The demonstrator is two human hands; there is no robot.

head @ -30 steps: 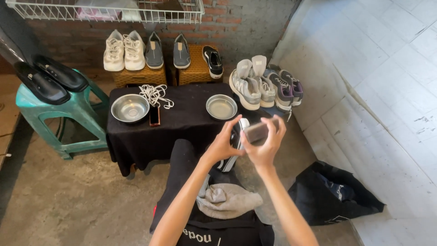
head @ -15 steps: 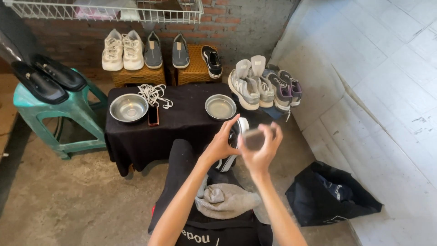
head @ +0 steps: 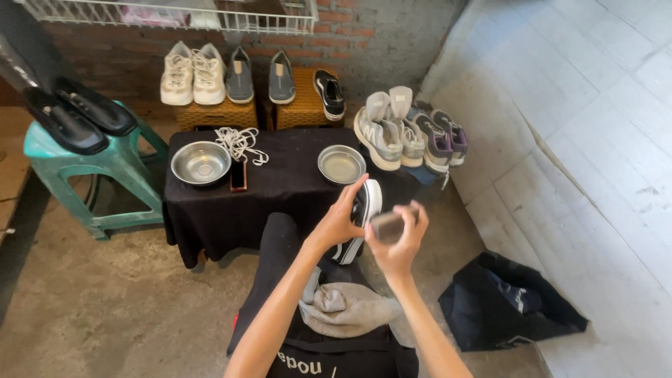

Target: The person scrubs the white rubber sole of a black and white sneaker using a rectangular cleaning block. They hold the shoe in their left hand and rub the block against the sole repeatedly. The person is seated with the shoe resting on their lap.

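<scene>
My left hand point(head: 341, 218) grips a black sneaker with a white sole point(head: 362, 210), held upright over my lap. My right hand point(head: 399, 241) holds a small grey block, a sponge or brush point(head: 387, 225), right beside the shoe's side. A grey cloth point(head: 343, 308) lies on my black apron point(head: 280, 245) below the hands. Just ahead stands a low table under a black cloth point(head: 280, 189) with two steel bowls point(head: 201, 162) point(head: 341, 164), white laces point(head: 238, 142) and a small dark brush point(head: 239, 175).
Pairs of shoes sit on woven boxes point(head: 210, 115) at the brick wall, and more sneakers point(head: 413, 133) at the table's right end. A teal stool point(head: 98, 168) with black shoes stands left. A black bag point(head: 504, 301) lies on the floor to the right.
My right hand with the grey block has dropped slightly and shifted along the shoe's side. The left hand keeps its grip on the sneaker.
</scene>
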